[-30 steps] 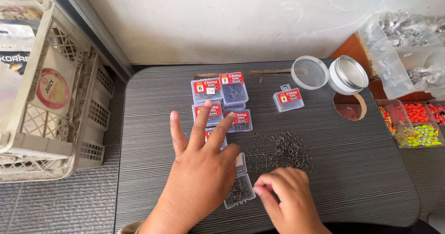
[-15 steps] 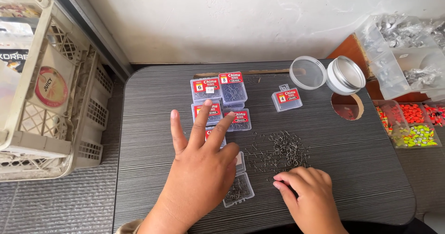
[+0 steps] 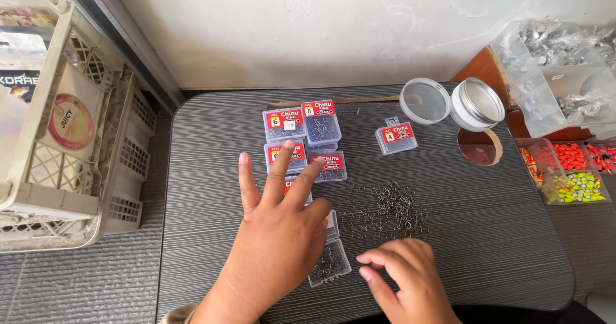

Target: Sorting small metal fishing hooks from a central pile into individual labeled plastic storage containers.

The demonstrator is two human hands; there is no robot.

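The open clear box [image 3: 330, 263] of small hooks lies under the flat, spread left hand [image 3: 276, 247], on the dark table [image 3: 192, 189]. At its 3 o'clock, the right hand [image 3: 404, 276] hovers loosely curled, holding nothing visible. At 1 o'clock lies a loose hook pile [image 3: 385, 210]; at 12, 4 labelled boxes [image 3: 305, 138].

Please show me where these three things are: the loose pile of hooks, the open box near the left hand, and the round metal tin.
Hook pile [image 3: 385, 210], head view, on the dense middle of the heap.
Open box [image 3: 330, 264], head view, on its clear tray holding hooks.
Metal tin [image 3: 477, 103], head view, on its shiny inside.
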